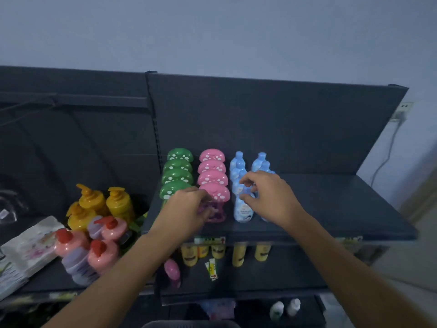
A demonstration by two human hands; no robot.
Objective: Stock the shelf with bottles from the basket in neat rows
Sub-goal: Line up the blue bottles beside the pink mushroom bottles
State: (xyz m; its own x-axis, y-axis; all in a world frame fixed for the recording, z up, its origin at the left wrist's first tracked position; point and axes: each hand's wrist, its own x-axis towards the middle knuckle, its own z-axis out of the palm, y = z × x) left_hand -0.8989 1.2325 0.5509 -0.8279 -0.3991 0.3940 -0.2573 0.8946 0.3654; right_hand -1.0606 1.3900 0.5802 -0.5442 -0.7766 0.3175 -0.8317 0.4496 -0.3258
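Note:
On the dark top shelf [331, 209] stand neat rows: green mushroom-cap bottles [177, 172], pink mushroom-cap bottles [212, 171] and two rows of blue bottles [238, 166]. My left hand [186, 209] grips the body of the front pink mushroom-cap bottle [216, 195]. My right hand [269, 195] has thumb and fingers around the neck of the front blue bottle [243, 209], which stands on the shelf. The basket shows only as a dark rim [191, 324] at the bottom edge.
The lower left shelf holds yellow pump bottles [104, 202], pink and purple pump bottles with red tops [94, 247] and white packets [28, 247]. Yellow bottles [237, 254] and a pink cap [172, 268] sit under the top shelf. A wall cable [387, 152] hangs at right.

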